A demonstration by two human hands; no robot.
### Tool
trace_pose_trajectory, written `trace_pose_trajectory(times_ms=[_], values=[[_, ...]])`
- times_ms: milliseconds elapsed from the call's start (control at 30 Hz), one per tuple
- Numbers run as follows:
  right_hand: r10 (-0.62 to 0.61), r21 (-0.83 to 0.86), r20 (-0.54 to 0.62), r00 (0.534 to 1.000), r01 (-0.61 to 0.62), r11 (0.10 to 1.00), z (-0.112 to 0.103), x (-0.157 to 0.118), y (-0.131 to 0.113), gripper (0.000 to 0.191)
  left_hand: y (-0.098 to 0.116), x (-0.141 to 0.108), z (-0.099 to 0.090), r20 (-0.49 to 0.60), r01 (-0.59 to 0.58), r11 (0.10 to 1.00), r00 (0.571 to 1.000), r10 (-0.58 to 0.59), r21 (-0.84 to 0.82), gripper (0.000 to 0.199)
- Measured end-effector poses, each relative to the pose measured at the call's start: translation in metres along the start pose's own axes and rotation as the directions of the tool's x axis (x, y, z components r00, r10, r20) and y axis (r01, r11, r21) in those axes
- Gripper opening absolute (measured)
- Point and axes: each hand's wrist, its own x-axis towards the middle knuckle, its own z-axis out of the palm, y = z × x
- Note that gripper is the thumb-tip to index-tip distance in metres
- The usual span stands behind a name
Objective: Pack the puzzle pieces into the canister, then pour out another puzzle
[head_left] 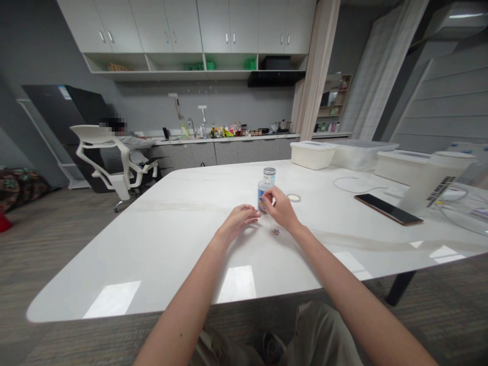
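Note:
My right hand [281,207] is in front of a clear jar with a blue label [261,195]. Its thumb and fingers are pinched together, and whatever is between them is too small to make out. To the left, my left hand [241,221] hovers low over the table with its fingers stretched out, close to the jar's base. Just behind stands a second jar with a grey lid [269,176]. A small purple piece or cluster [275,232] lies on the table below my right wrist. Right of the jars is a pale ring [293,197], lying flat.
On the right of the white table [183,203] lie a dark phone [389,208] and a white cable [354,186]. Beside them stand a translucent pitcher [434,183] and several plastic boxes [312,156]. A person sits in a white chair [125,168] at the far counter.

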Motion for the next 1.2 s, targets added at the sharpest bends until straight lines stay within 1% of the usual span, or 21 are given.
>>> trace_pose_trajectory(times_ms=[33, 67, 100, 133, 167, 300, 400, 500, 567, 600, 633, 667, 700, 733, 800, 867, 900, 967, 1033, 1100, 1200], values=[[0.012, -0.006, -0.121, 0.993, -0.013, 1.0, 0.0, 0.003, 0.0, 0.015, 0.0, 0.001, 0.0, -0.016, 0.005, 1.0, 1.0, -0.005, 0.0, 0.02], [0.036, -0.015, -0.223, 0.974, -0.04, 0.999, 0.0, 0.006, 0.001, 0.017, -0.001, 0.002, 0.0, -0.03, 0.01, 1.0, 1.0, -0.01, 0.001, 0.019], [0.063, -0.023, -0.298, 0.953, -0.073, 0.997, 0.0, 0.01, 0.001, 0.019, -0.001, 0.002, 0.0, -0.042, 0.018, 1.0, 0.999, -0.017, 0.004, 0.018], [0.084, -0.028, -0.339, 0.937, -0.099, 0.995, 0.001, 0.013, 0.002, 0.02, -0.002, 0.003, 0.0, -0.051, 0.024, 1.0, 0.998, -0.024, 0.006, 0.018], [0.094, -0.032, -0.348, 0.933, -0.113, 0.993, 0.001, 0.015, 0.003, 0.02, -0.002, 0.003, 0.0, -0.055, 0.03, 0.999, 0.998, -0.03, 0.01, 0.018], [0.087, -0.032, -0.262, 0.961, -0.099, 0.995, 0.0, 0.018, 0.005, 0.023, -0.002, 0.002, 0.001, -0.05, 0.04, 0.999, 0.998, -0.038, 0.035, 0.021], [0.111, -0.029, -0.267, 0.957, -0.123, 0.992, -0.001, 0.016, 0.006, 0.024, -0.001, 0.002, 0.001, -0.057, 0.047, 0.998, 0.997, -0.044, 0.05, 0.02], [0.226, -0.045, -0.262, 0.938, -0.246, 0.968, -0.002, 0.012, 0.008, 0.023, 0.0, 0.003, 0.001, -0.066, 0.035, 0.994, 0.997, -0.028, 0.101, 0.015], [0.361, -0.097, -0.199, 0.911, -0.385, 0.918, -0.003, 0.01, 0.01, 0.022, -0.001, 0.005, 0.001, -0.062, -0.03, 0.974, 0.997, 0.045, 0.223, 0.01], [0.431, -0.14, -0.14, 0.891, -0.449, 0.883, -0.003, 0.008, 0.011, 0.023, -0.001, 0.006, 0.001, -0.035, -0.089, 0.944, 0.994, 0.105, 0.317, 0.007], [0.495, -0.191, -0.069, 0.866, -0.498, 0.846, -0.003, 0.007, 0.012, 0.025, -0.003, 0.006, 0.002, 0.018, -0.163, 0.892, 0.985, 0.171, 0.422, 0.004], [0.546, -0.242, 0.004, 0.838, -0.529, 0.813, -0.003, 0.005, 0.013, 0.027, -0.005, 0.005, 0.003, 0.098, -0.242, 0.82, 0.97, 0.224, 0.52, 0.002], [0.582, -0.287, 0.07, 0.81, -0.543, 0.789, -0.003, 0.004, 0.014, 0.028, -0.007, 0.005, 0.005, 0.199, -0.318, 0.737, 0.948, 0.248, 0.596, 0.004], [0.605, -0.321, 0.121, 0.787, -0.545, 0.774, -0.003, 0.002, 0.014, 0.028, -0.01, 0.004, 0.007, 0.311, -0.394, 0.653, 0.918, 0.245, 0.647, 0.007], [0.622, -0.353, 0.174, 0.763, -0.542, 0.763, -0.002, 0.001, 0.013, 0.026, -0.017, 0.001, 0.012, 0.505, -0.52, 0.514, 0.844, 0.183, 0.683, 0.018], [0.629, -0.363, 0.19, 0.754, -0.541, 0.758, -0.002, 0.0, 0.011, 0.025, -0.022, -0.002, 0.016, 0.611, -0.6, 0.432, 0.781, 0.13, 0.674, 0.021], [0.633, -0.369, 0.195, 0.749, -0.542, 0.755, -0.001, 0.0, 0.011, 0.024, -0.024, -0.003, 0.017, 0.634, -0.621, 0.412, 0.763, 0.124, 0.667, 0.019], [0.645, -0.389, 0.197, 0.738, -0.545, 0.743, 0.0, 0.001, 0.01, 0.023, -0.026, -0.003, 0.019, 0.631, -0.621, 0.414, 0.764, 0.133, 0.666, 0.014], [0.658, -0.414, 0.194, 0.727, -0.548, 0.727, 0.0, 0.0, 0.01, 0.024, -0.026, -0.002, 0.019, 0.609, -0.603, 0.441, 0.779, 0.15, 0.664, 0.009], [0.668, -0.431, 0.195, 0.718, -0.549, 0.716, 0.0, 0.0, 0.01, 0.026, -0.025, 0.0, 0.018, 0.598, -0.597, 0.472, 0.784, 0.169, 0.649, 0.007], [0.672, -0.44, 0.208, 0.71, -0.546, 0.713, 0.0, -0.001, 0.011, 0.028, -0.024, 0.001, 0.015, 0.593, -0.591, 0.514, 0.784, 0.184, 0.622, 0.01]])
